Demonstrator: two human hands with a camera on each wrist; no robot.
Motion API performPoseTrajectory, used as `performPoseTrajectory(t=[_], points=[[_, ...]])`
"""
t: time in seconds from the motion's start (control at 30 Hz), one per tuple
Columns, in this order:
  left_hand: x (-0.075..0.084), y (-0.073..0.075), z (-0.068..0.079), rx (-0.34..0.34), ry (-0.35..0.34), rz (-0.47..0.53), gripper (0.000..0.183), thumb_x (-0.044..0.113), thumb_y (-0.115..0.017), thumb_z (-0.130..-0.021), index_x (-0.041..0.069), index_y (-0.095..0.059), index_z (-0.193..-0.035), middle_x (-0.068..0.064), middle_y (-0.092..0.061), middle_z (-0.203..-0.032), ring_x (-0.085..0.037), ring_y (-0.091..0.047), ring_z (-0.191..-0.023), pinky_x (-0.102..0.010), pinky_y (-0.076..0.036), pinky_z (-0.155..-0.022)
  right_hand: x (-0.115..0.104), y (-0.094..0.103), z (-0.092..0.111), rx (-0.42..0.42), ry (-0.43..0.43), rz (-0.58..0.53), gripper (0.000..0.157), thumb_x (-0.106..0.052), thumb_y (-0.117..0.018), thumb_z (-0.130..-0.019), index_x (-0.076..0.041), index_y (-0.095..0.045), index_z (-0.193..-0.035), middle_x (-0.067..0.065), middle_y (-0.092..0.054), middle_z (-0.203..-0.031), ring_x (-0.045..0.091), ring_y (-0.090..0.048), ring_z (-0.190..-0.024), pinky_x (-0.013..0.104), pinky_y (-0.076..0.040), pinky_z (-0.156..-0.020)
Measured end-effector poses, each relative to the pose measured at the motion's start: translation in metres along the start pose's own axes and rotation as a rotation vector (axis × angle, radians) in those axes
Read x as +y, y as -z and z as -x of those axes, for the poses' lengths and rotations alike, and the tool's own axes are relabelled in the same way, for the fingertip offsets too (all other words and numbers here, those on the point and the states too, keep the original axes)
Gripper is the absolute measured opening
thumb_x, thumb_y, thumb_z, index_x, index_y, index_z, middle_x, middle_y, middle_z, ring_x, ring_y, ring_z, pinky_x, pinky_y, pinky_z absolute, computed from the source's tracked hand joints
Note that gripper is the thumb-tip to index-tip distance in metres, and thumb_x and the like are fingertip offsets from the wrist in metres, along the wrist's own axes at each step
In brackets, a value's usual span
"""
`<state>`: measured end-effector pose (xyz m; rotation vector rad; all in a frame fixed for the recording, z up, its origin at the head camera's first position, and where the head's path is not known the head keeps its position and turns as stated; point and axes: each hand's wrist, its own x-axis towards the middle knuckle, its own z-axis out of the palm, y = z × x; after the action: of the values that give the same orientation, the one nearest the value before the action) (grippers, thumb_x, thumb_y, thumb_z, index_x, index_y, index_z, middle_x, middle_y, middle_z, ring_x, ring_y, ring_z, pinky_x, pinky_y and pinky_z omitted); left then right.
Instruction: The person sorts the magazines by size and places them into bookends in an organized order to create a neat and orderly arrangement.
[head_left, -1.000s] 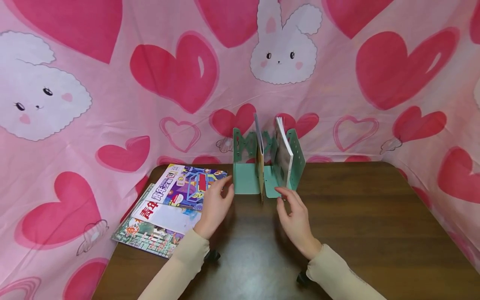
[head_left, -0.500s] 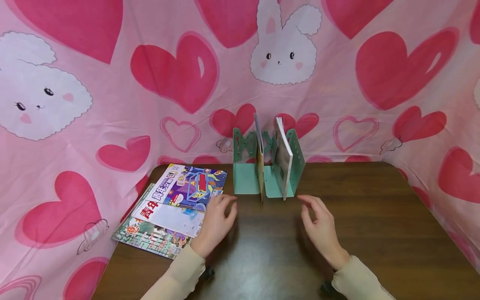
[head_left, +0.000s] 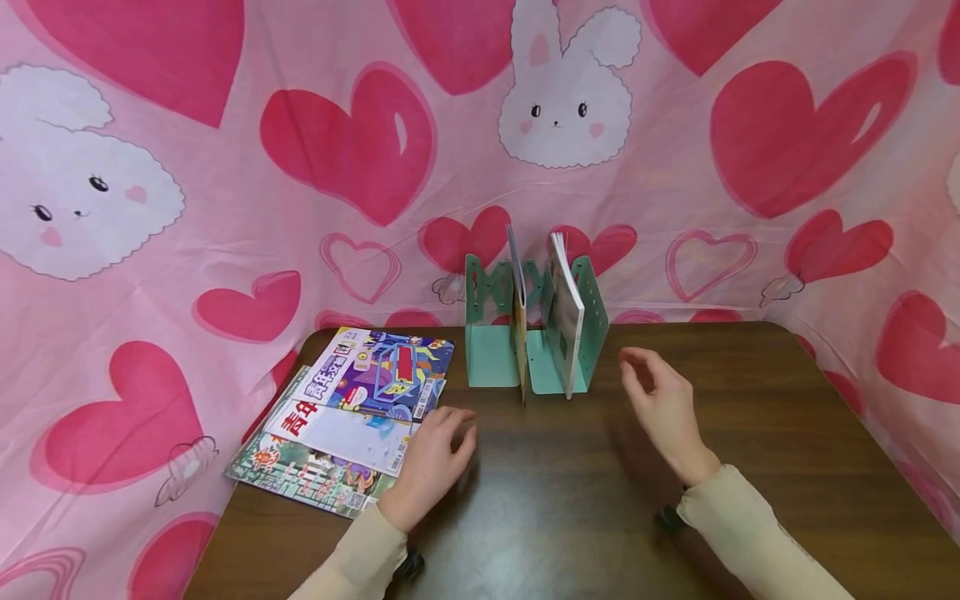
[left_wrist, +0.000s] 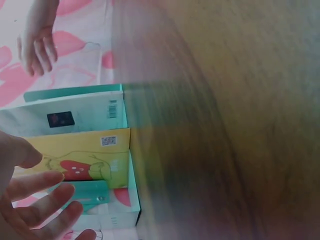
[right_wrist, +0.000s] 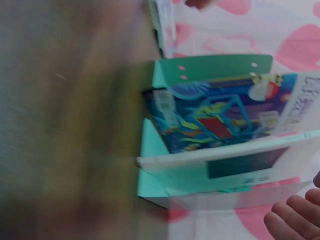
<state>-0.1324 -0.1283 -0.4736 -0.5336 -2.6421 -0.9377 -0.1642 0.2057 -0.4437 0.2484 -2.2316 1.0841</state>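
A mint-green book rack (head_left: pixel 491 358) stands at the back middle of the table. It holds a thin magazine (head_left: pixel 520 333) upright near its centre and a thicker white-edged magazine (head_left: pixel 567 321) leaning toward its right end. In the left wrist view the thin one shows a yellow cover (left_wrist: pixel 112 162); the right wrist view shows its other side, a purple-blue cover (right_wrist: pixel 215 117). My left hand (head_left: pixel 429 467), fingers relaxed and holding nothing, overlaps the corner of the fanned magazines (head_left: pixel 345 437). To the right of the rack, my right hand (head_left: pixel 667 412) hovers with loosely bent fingers, holding nothing.
The fanned magazines lie flat at the table's left edge, a purple one (head_left: pixel 393 375) on top and a green one (head_left: pixel 300 479) lowest. The dark wooden table (head_left: pixel 787 450) has a rounded back edge. A pink heart-and-rabbit cloth (head_left: pixel 480 183) hangs behind it.
My right hand has drawn away from the thicker magazine and moved right, beyond the rack. My left hand has come back from the rack's left side toward me. The magazines in the rack remain standing.
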Motion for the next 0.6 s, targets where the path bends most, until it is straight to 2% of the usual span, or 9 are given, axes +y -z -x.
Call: performPoseTrajectory(t=[0.1,0.27,0.33,0.43,0.6], points=[[0.0,-0.001,0.001,-0.007,0.0,-0.007,0.021,0.015,-0.074,-0.095,0.006,-0.077,-0.115,-0.007,-0.073,-0.109,-0.027,-0.067,-0.102,-0.046,-0.057,-0.088,-0.001,-0.002,-0.018,0.013,0.009,0.012,0.021,0.001,-0.07,-0.095,0.001,-0.072,-0.116,0.016,-0.076,-0.105,-0.008,-0.06,-0.09,0.002,-0.045,-0.082],[0.001,-0.003,0.005,-0.024,0.009,-0.015,0.022,0.017,-0.074,-0.097,0.006,-0.076,-0.115,-0.007,-0.073,-0.11,-0.025,-0.067,-0.102,-0.045,-0.057,-0.09,-0.003,-0.005,-0.042,-0.026,-0.016,-0.003,0.025,-0.005,-0.07,-0.097,0.001,-0.07,-0.122,0.017,-0.075,-0.113,0.024,-0.071,-0.096,0.0,-0.042,-0.085],[0.002,-0.004,0.007,-0.033,0.01,-0.019,0.021,0.018,-0.073,-0.097,0.007,-0.076,-0.115,-0.007,-0.073,-0.11,-0.024,-0.067,-0.102,-0.044,-0.057,-0.09,-0.004,-0.007,-0.048,-0.047,-0.024,-0.02,0.028,-0.005,-0.071,-0.097,0.002,-0.069,-0.124,0.019,-0.074,-0.116,0.032,-0.072,-0.099,-0.001,-0.041,-0.086],[0.003,-0.006,0.01,-0.036,0.001,-0.026,0.02,0.018,-0.074,-0.097,0.007,-0.077,-0.114,-0.006,-0.074,-0.109,-0.024,-0.067,-0.101,-0.043,-0.057,-0.089,-0.005,-0.011,-0.055,-0.052,-0.022,-0.038,0.03,-0.004,-0.071,-0.097,0.003,-0.069,-0.126,0.021,-0.074,-0.117,0.037,-0.073,-0.099,-0.001,-0.041,-0.085],[0.005,-0.006,0.012,-0.02,-0.03,-0.05,0.018,0.017,-0.075,-0.095,0.008,-0.078,-0.111,-0.005,-0.074,-0.106,-0.024,-0.067,-0.097,-0.042,-0.057,-0.085,-0.006,-0.017,-0.062,-0.007,0.018,-0.046,0.03,0.0,-0.07,-0.096,0.003,-0.071,-0.126,0.021,-0.075,-0.115,0.035,-0.073,-0.095,-0.001,-0.041,-0.085]])
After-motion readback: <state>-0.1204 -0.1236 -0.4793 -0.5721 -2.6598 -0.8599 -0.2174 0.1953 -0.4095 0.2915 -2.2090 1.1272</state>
